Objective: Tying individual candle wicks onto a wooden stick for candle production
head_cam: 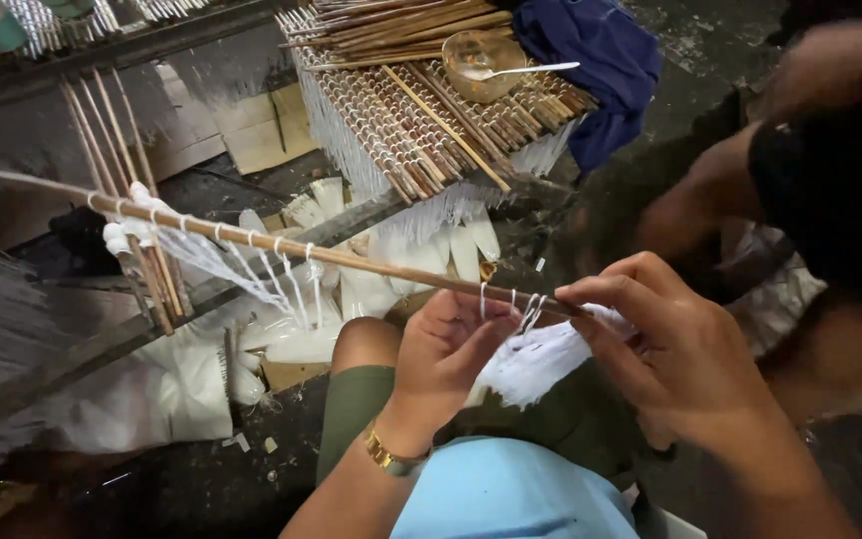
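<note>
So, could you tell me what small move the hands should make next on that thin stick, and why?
Probably draw the next white thread snug round the stick: the right hand pinches its near end, the left hand steadies loose threads, and earlier loops sit evenly spaced farther along.

Both hands point(551, 349) tie white threads point(536, 359) onto a wooden stick point(281, 243).

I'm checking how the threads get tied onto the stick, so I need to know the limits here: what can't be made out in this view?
- Head view: the stick's near end is covered by the right hand.
- The white thread bundle is partly behind the left hand; the knots are too small to tell.
- Another person's arm, at the right edge, is blurred and cut off.
- The bowl's contents are unclear.
</note>
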